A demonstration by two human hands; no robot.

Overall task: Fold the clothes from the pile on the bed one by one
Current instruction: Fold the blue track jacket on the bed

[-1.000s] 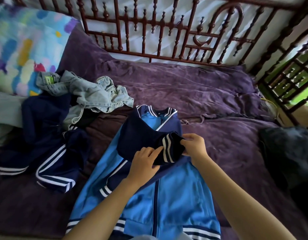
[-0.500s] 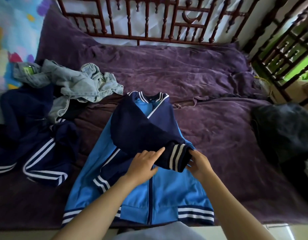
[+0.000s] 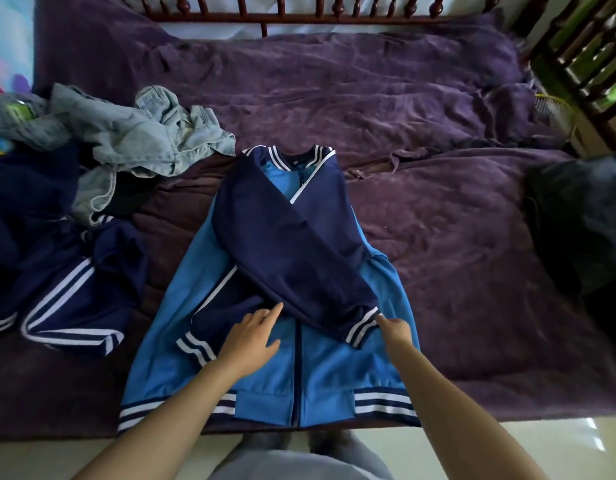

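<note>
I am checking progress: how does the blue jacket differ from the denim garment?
The jacket lies flat with sleeves crossed; the denim lies crumpled. The jacket is blue with striped cuffs; the denim is pale grey-blue. Both are on the bed.

One jacket (image 3: 320, 368) is laid at the near edge of the bed (image 3: 438, 202), with two sleeves (image 3: 292, 251) crossed on it. Two hands are seen: the left hand (image 3: 254, 337) and the right hand (image 3: 396, 330). By the left edge one denim garment (image 3: 133, 133) and one navy striped garment (image 3: 67, 289) are heaped. One dark bundle (image 3: 576, 220) is seen at the right edge.
</note>
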